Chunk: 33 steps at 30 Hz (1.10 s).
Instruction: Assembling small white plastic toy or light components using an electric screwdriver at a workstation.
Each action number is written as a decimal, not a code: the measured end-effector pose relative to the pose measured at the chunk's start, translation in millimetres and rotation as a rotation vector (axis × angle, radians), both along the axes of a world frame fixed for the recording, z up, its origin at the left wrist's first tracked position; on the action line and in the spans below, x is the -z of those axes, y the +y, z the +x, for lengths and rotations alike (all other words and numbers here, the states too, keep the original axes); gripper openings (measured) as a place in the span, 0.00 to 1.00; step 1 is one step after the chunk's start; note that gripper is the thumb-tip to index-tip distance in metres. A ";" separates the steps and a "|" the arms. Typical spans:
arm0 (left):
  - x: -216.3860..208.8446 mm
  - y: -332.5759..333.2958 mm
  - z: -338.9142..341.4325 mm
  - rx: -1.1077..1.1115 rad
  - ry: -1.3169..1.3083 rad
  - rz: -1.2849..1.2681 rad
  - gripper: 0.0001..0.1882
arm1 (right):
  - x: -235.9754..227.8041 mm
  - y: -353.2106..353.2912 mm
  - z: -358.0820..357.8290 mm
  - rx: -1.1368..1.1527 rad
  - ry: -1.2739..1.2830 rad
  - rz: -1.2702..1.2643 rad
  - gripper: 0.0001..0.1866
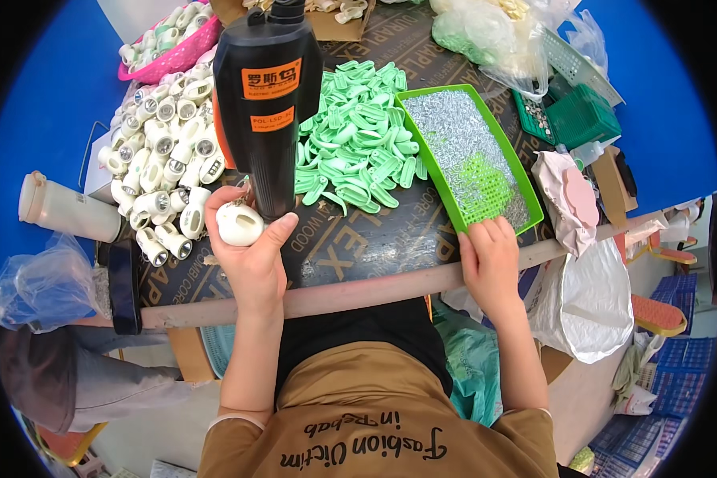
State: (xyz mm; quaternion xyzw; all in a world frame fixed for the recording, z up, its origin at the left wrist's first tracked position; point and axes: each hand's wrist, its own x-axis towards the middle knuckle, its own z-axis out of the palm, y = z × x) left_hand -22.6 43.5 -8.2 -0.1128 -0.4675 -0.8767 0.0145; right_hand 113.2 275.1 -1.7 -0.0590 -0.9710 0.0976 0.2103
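Observation:
My left hand (251,251) is closed around a white rounded flashlight housing (240,224) with an oval opening. Its thumb lies near the lower end of a large black electric screwdriver (268,111), which stands upright over the table and hides part of what is behind it. At the near end of a lime-green tray (427,163), the curled fingers of my right hand (490,251) touch the rim; what they pinch, if anything, is hidden. Small silvery screws (454,119) fill much of the tray, and a patch of green perforated surface (482,187) shows among them.
White flashlight bodies (167,147) are heaped at left, beside a pink basket (171,52) of more. Mint-green curved plastic pieces (362,131) lie mid-table. A white cylindrical container (68,207) lies left; dark green trays (585,111) stand right. A pale edge strip (374,285) borders the table.

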 end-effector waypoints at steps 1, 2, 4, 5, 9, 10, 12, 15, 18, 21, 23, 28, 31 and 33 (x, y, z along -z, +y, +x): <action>0.1 -0.4 0.0 -0.001 -0.001 0.000 0.28 | 0.0 3.7 0.9 0.004 0.017 0.000 0.09; 0.1 -0.7 -0.1 0.006 -0.002 0.005 0.28 | -0.9 7.6 2.3 0.019 0.008 -0.013 0.08; 0.8 -1.5 -0.2 0.009 -0.001 0.010 0.28 | -1.0 20.5 2.9 0.033 -0.001 -0.016 0.07; 1.1 -2.1 -0.2 0.009 0.001 0.007 0.28 | -3.9 21.7 2.1 0.032 -0.047 -0.016 0.05; 2.0 -1.4 -0.3 -0.002 -0.002 0.013 0.29 | -5.3 22.8 -9.1 0.032 -0.024 0.037 0.05; 1.6 -1.2 0.0 0.000 -0.001 0.016 0.29 | -2.4 23.0 -13.3 0.034 0.002 0.068 0.04; 0.7 -1.3 0.8 0.001 -0.004 0.016 0.29 | 1.1 22.0 -20.4 0.035 0.028 0.101 0.04; 1.5 -2.4 0.5 -0.002 -0.005 0.014 0.29 | 1.4 15.4 -28.1 0.081 0.069 0.151 0.04; 1.5 -3.3 -0.5 0.005 0.004 0.013 0.29 | -2.3 3.6 -24.6 0.122 0.057 0.172 0.05; 2.4 -2.9 -0.6 -0.002 -0.004 0.025 0.29 | -0.8 -3.5 -11.9 0.168 0.064 0.200 0.06; 2.9 -3.0 -0.6 -0.005 -0.008 0.028 0.29 | 0.8 -5.0 -2.3 0.218 0.015 0.180 0.07; 1.2 -0.8 0.1 0.005 0.001 0.023 0.29 | -3.5 -9.4 1.9 0.170 0.018 0.178 0.07; 1.6 -0.6 1.1 0.019 -0.001 0.019 0.29 | -5.9 -11.5 2.3 0.167 -0.021 0.179 0.07; 1.7 0.1 1.3 0.001 0.010 0.011 0.29 | -6.3 -12.9 2.1 0.167 -0.025 0.175 0.08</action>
